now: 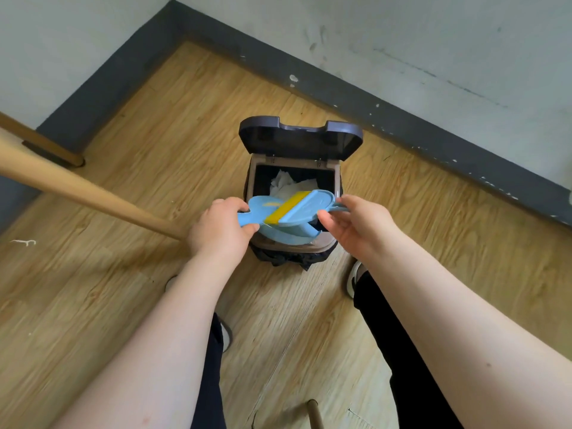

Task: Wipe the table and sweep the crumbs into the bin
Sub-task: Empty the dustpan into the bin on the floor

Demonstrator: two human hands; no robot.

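A brown bin (260, 168) stands on the wooden floor with its dark lid (300, 139) flipped up and white paper (288, 185) inside a black liner. Over the opening I hold a small blue dustpan (288, 235) and a blue brush with a yellow strip (297, 207). My left hand (221, 227) grips the handle at the left end. My right hand (356, 221) pinches the thin blue handle at the right end. Which handle belongs to which piece I cannot tell.
Wooden furniture legs cross the left side (77, 188), and another leg (315, 413) stands near the bottom edge. A dark skirting board (433, 131) and grey walls form a corner behind the bin. My feet (353, 278) stand either side. A small white scrap (24, 242) lies on the floor at left.
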